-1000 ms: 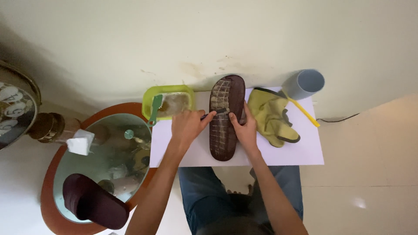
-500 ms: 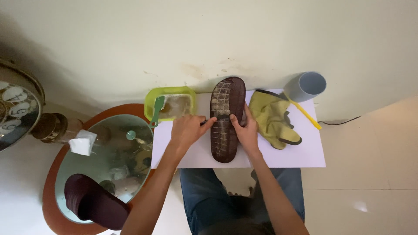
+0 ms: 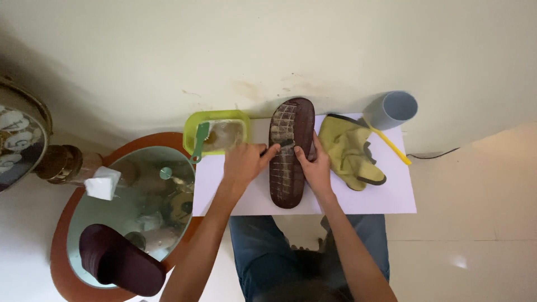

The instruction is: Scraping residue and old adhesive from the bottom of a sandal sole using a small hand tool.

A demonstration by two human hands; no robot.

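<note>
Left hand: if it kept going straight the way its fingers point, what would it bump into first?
Probably the dark brown slipper lying sole-up on the white board. The left hand points right, fingertips already at the ribbed sole, holding a small dark tool there; the right hand steadies the far edge.

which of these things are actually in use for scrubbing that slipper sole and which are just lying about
In use:
- dark brown slipper, sole up on the white board
- left hand, holding a small dark tool against the sole
- right hand, steadying the slipper
- green tub with a green brush

Lying about:
- yellow-green cloth
- grey cup
- second slipper on the glass table
</note>
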